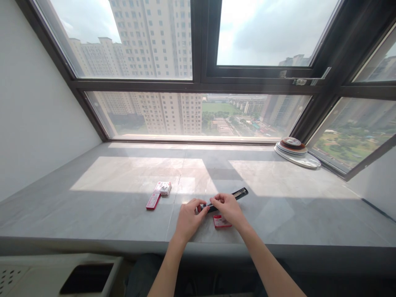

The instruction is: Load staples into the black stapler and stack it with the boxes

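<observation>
A long black stapler (240,193) lies slantwise on the windowsill, spread out flat, its far end pointing up and right. My left hand (189,218) is closed around its near left end, thumb and fingers on either side. Over the stapler's middle is my right hand (227,208), with thumb and fingertips pinched together; whatever small thing they hold is too small to make out. Partly under the right wrist, a red and white small box (220,222) rests on the sill. Both hands hide much of the stapler's middle.
Left of the hands lie a red and white flat box (153,201) and a small white box (163,188), close together. A stack of plates or discs (292,149) stands in the back right corner by the window frame (198,87). The sill's front edge (278,246) runs below the hands.
</observation>
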Available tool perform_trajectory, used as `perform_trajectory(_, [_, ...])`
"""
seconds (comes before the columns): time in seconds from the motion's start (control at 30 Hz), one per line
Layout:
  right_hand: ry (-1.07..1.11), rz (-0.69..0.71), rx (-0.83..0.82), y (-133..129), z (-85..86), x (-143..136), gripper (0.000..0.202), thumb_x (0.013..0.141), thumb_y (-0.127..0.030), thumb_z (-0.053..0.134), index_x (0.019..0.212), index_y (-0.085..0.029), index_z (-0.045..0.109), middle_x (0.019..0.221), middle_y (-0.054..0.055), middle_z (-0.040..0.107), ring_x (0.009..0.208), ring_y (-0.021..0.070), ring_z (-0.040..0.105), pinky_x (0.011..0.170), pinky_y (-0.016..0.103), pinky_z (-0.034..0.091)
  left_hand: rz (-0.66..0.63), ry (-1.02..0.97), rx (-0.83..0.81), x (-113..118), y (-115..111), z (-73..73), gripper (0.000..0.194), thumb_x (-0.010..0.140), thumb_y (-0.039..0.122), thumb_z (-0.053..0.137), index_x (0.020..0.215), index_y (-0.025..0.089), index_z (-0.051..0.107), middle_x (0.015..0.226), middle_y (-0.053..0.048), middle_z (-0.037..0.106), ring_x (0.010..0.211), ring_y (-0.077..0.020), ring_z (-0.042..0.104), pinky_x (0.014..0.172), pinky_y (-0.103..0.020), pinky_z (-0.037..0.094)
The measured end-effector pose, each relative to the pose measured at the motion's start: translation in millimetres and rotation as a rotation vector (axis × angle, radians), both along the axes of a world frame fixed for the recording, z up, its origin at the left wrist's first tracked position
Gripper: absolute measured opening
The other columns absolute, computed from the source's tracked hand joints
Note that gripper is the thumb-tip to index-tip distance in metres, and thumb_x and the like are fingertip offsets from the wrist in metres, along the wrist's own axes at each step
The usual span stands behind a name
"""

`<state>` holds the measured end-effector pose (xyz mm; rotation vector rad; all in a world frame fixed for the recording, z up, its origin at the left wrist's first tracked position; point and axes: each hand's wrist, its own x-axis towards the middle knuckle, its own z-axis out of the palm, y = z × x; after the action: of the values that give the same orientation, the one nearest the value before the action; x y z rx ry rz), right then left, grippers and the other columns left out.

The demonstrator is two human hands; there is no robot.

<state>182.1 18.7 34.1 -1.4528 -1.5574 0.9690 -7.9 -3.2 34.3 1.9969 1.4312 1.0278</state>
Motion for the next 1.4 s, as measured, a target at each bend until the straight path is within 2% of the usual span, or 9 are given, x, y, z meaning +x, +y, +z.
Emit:
perform_trajectory(0.4, [-0.096, 0.034, 0.025, -0.3, -4.1, 11.0, 0.034, 0.089, -0.051, 0.058, 0.082, -0.018, 0.066, 0.061, -0.001, 0.061, 0.056, 0.0142, 0.053, 0.054, 0.024, 0.037, -0.019, 0.0, -0.006, -0.7, -1.0, -1.0, 0.023, 0.094, 0.044, 0.058, 0.104, 0.028, 0.071, 0.082, 0.001, 0.067, 0.072, -0.0166, 0.059, 0.074, -0.029, 0.043])
perform_trajectory(0.6, [-0.338, -0.026, 0.148, -11.5, 9.0, -2.2, 0.027, 0.092, -0.044, 0.058, 0.08, -0.022, 0.07, 0.065, 0.002, 0.065, 0.064, 0.0184, 0.059, 0.061, 0.027, 0.036, 0.01, 0.084, 0.032, -1.1, 2.9, -6.8, 0.019, 0.086, 0.036, 0.069, 0.102, 0.027, 0.07, 0.089, -0.002, 0.067, 0.088, -0.0211, 0.061, 0.08, -0.031, 0.043])
perform_trajectory(0.73, [-0.353, 0.023, 0.194, -27.5, 16.7, -6.2, 0.027, 0.096, -0.043, 0.052, 0.094, -0.026, 0.073, 0.066, 0.001, 0.066, 0.065, 0.0188, 0.059, 0.061, 0.028, 0.035, 0.011, 0.085, 0.016, -1.0, 4.9, -9.8, 0.019, 0.088, 0.036, 0.066, 0.103, 0.025, 0.07, 0.09, -0.003, 0.067, 0.087, -0.0209, 0.06, 0.079, -0.031, 0.042])
perform_trajectory(0.83, [-0.262, 0.01, 0.133, -42.3, 9.9, 17.2, 0.034, 0.096, -0.05, 0.052, 0.089, -0.023, 0.07, 0.064, 0.001, 0.063, 0.061, 0.0177, 0.057, 0.059, 0.028, 0.036, 0.01, 0.087, 0.004, -1.1, 6.2, -11.4, 0.021, 0.086, 0.037, 0.067, 0.103, 0.025, 0.07, 0.087, -0.002, 0.066, 0.084, -0.0206, 0.059, 0.078, -0.031, 0.041])
perform_trajectory(0.9, [-0.173, 0.002, -0.018, -49.7, 1.3, 45.2, 0.043, 0.093, -0.059, 0.054, 0.08, -0.02, 0.067, 0.058, 0.001, 0.058, 0.054, 0.0156, 0.052, 0.054, 0.027, 0.035, 0.006, 0.091, -0.001, -1.2, 7.3, -11.8, 0.023, 0.086, 0.038, 0.068, 0.105, 0.026, 0.07, 0.086, -0.002, 0.065, 0.083, -0.0207, 0.059, 0.078, -0.031, 0.04])
perform_trajectory(1.03, [0.107, -0.099, -0.28, -45.9, -2.8, 97.9, 0.058, 0.083, -0.071, 0.062, 0.108, -0.019, 0.065, 0.055, -0.006, 0.05, 0.039, 0.0085, 0.034, 0.041, 0.024, 0.022, -0.029, 0.111, -0.03, -1.6, 9.1, -11.1, 0.024, 0.086, 0.04, 0.068, 0.105, 0.027, 0.072, 0.085, -0.002, 0.065, 0.085, -0.0213, 0.059, 0.078, -0.031, 0.039])
perform_trajectory(1.17, [0.286, -0.017, -0.174, -16.5, 18.7, 105.1, 0.068, 0.073, -0.07, 0.074, 0.115, -0.017, 0.066, 0.058, -0.007, 0.047, 0.045, 0.0069, 0.032, 0.043, 0.023, 0.025, -0.031, 0.117, -0.03, -2.6, 7.5, -11.9, 0.023, 0.085, 0.04, 0.069, 0.105, 0.028, 0.072, 0.084, -0.001, 0.066, 0.086, -0.0213, 0.058, 0.077, -0.031, 0.038])
perform_trajectory(1.27, [0.218, 0.054, -0.054, 3.6, 31.6, 85.4, 0.063, 0.069, -0.069, 0.077, 0.102, -0.016, 0.07, 0.058, -0.004, 0.05, 0.048, 0.0081, 0.034, 0.045, 0.023, 0.028, -0.008, 0.11, -0.013, -3.6, 5.4, -13.7, 0.023, 0.085, 0.039, 0.069, 0.105, 0.028, 0.071, 0.085, -0.001, 0.066, 0.086, -0.0216, 0.059, 0.077, -0.031, 0.038])
perform_trajectory(1.4, [0.049, 0.059, 0.138, 9.5, 31.7, 58.1, 0.05, 0.073, -0.064, 0.076, 0.095, -0.02, 0.072, 0.061, -0.004, 0.05, 0.057, 0.0116, 0.039, 0.053, 0.025, 0.033, 0.01, 0.106, 0.002, -4.2, 4.3, -13.9, 0.023, 0.085, 0.038, 0.07, 0.106, 0.028, 0.07, 0.088, -0.001, 0.067, 0.088, -0.0219, 0.059, 0.078, -0.031, 0.038])
